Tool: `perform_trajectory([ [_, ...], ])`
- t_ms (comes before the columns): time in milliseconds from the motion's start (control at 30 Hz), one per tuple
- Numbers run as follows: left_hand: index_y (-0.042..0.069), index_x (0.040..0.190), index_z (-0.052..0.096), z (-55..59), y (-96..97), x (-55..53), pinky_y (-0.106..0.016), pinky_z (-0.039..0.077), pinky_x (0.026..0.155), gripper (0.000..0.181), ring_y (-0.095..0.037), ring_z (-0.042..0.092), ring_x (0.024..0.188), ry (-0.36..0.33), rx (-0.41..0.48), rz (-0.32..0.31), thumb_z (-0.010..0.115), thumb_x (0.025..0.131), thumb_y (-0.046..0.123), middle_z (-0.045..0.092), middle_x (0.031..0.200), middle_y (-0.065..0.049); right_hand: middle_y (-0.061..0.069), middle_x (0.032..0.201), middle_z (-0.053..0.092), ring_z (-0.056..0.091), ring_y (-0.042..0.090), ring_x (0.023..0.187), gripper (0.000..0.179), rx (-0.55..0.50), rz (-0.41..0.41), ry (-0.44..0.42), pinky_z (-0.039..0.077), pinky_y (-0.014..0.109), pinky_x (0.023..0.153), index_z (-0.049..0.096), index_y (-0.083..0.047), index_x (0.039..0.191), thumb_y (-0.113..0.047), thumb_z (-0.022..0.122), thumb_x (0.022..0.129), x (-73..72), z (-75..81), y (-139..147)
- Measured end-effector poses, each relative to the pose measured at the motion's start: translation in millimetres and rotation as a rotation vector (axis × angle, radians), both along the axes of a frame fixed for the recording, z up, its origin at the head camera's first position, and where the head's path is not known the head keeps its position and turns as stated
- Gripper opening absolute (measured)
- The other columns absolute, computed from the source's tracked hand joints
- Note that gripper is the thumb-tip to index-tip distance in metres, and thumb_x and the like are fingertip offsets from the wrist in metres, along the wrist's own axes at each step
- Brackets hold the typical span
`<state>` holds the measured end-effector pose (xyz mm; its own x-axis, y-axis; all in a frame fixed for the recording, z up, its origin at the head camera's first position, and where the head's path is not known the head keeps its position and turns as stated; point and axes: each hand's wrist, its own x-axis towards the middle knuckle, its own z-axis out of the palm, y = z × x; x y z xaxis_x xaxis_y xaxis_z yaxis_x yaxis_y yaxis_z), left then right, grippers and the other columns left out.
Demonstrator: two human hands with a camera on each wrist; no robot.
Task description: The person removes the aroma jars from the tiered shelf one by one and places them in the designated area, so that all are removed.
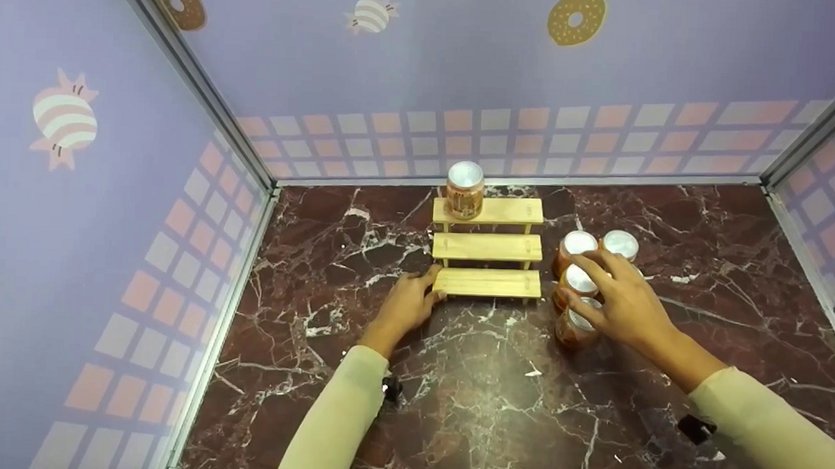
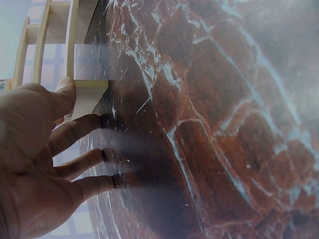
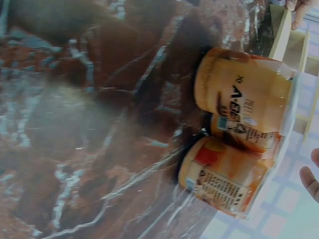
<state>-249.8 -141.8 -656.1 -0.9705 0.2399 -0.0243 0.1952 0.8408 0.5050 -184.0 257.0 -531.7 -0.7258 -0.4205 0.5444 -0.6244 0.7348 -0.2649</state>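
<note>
A three-step pale wooden stand [image 1: 487, 247] stands on the dark marbled table. At the left end of its lowest step, my left hand [image 1: 407, 302] pinches the board between thumb and index finger; in the left wrist view the other fingers [image 2: 84, 162] reach down to the table. One orange can [image 1: 465, 191] with a silvery lid is upright on the top step, toward its left. Right of the stand, several similar cans [image 1: 576, 332] stand grouped. My right hand [image 1: 627, 304] is over this group with fingers spread, partly hiding it. The right wrist view shows printed labels on the cans [image 3: 244, 99].
Lilac panels with candy and doughnut pictures enclose the table at the back [image 1: 465, 69], the left [image 1: 63, 250] and the right. A metal strip [image 1: 523, 182] runs along the foot of the back panel. Dark marbled tabletop [image 1: 481, 403] extends in front of the stand.
</note>
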Motion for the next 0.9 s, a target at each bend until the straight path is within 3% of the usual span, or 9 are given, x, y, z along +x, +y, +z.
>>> perform_trajectory([
  [67,0.03,0.165,0.054,7.7,1.7,3.4,-0.07,0.047,0.122,0.061,-0.054,0.057,0.146,-0.01,0.01,-0.004,0.069,0.108,0.047,0.064,0.151,-0.033,0.019,0.13,0.07,0.068,0.041,0.111,0.061,0.002,0.007,-0.005,0.059,0.061,0.094,0.067,-0.011,0.149,-0.027,0.087,0.094,-4.7,2.5,-4],
  [133,0.03,0.164,0.055,2.1,0.8,2.8,-0.071,0.046,0.122,0.061,-0.055,0.057,0.145,0.005,0.026,-0.007,0.069,0.108,0.047,0.066,0.149,-0.033,0.019,0.13,0.07,0.069,0.042,0.11,0.058,0.0,0.01,-0.006,0.06,0.061,0.093,0.069,-0.009,0.145,-0.026,0.088,0.093,-9.5,5.7,-7],
  [200,0.026,0.164,0.055,19.1,3.4,10.0,-0.07,0.047,0.122,0.061,-0.054,0.058,0.145,-0.005,0.021,-0.013,0.07,0.108,0.044,0.067,0.148,-0.031,0.02,0.13,0.07,0.07,0.043,0.11,0.057,-0.001,0.005,-0.017,0.061,0.06,0.092,0.07,-0.008,0.144,-0.027,0.089,0.093,-14.1,9.6,-11],
  [333,0.027,0.165,0.054,20.9,2.4,12.4,-0.066,0.049,0.122,0.063,-0.049,0.059,0.145,0.023,0.014,-0.017,0.069,0.108,0.048,0.07,0.147,-0.027,0.02,0.135,0.069,0.07,0.043,0.115,0.055,-0.004,-0.014,-0.065,0.062,0.061,0.094,0.071,-0.007,0.142,-0.028,0.089,0.094,-22.8,18.9,-20],
  [367,0.026,0.165,0.054,28.8,3.8,15.1,-0.065,0.049,0.122,0.062,-0.048,0.059,0.145,0.01,0.009,-0.016,0.07,0.108,0.046,0.07,0.147,-0.027,0.02,0.136,0.068,0.069,0.043,0.117,0.055,-0.003,-0.018,-0.081,0.062,0.061,0.096,0.07,-0.008,0.143,-0.029,0.089,0.095,-24.9,20.8,-22],
  [433,0.026,0.166,0.053,23.8,3.2,12.4,-0.065,0.049,0.123,0.062,-0.048,0.059,0.146,0.012,0.008,-0.016,0.069,0.109,0.046,0.07,0.147,-0.026,0.02,0.139,0.067,0.068,0.044,0.121,0.056,0.002,-0.024,-0.108,0.06,0.063,0.1,0.069,-0.01,0.145,-0.03,0.088,0.096,-29.0,24.7,-27],
  [567,0.023,0.165,0.054,31.6,5.4,13.2,-0.067,0.047,0.124,0.061,-0.051,0.057,0.147,-0.016,0.009,-0.014,0.071,0.108,0.04,0.07,0.147,-0.026,0.02,0.142,0.066,0.067,0.046,0.124,0.058,0.009,-0.032,-0.138,0.057,0.065,0.104,0.066,-0.013,0.148,-0.03,0.087,0.097,-37.1,30.2,-36],
  [700,0.028,0.164,0.055,15.6,2.4,7.6,-0.067,0.047,0.123,0.062,-0.049,0.058,0.146,0.021,0.014,-0.007,0.071,0.107,0.047,0.072,0.146,-0.024,0.021,0.14,0.066,0.067,0.047,0.12,0.058,0.013,-0.023,-0.134,0.056,0.067,0.104,0.066,-0.011,0.147,-0.031,0.087,0.097,-44.9,32.9,-46],
  [900,0.026,0.164,0.055,25.1,4.3,9.8,-0.067,0.048,0.122,0.059,-0.05,0.058,0.147,-0.003,0.0,-0.016,0.07,0.109,0.042,0.071,0.146,-0.025,0.02,0.138,0.066,0.069,0.045,0.114,0.06,0.026,-0.027,-0.141,0.06,0.063,0.094,0.066,-0.014,0.148,-0.039,0.087,0.097,-52.5,34.8,-62],
])
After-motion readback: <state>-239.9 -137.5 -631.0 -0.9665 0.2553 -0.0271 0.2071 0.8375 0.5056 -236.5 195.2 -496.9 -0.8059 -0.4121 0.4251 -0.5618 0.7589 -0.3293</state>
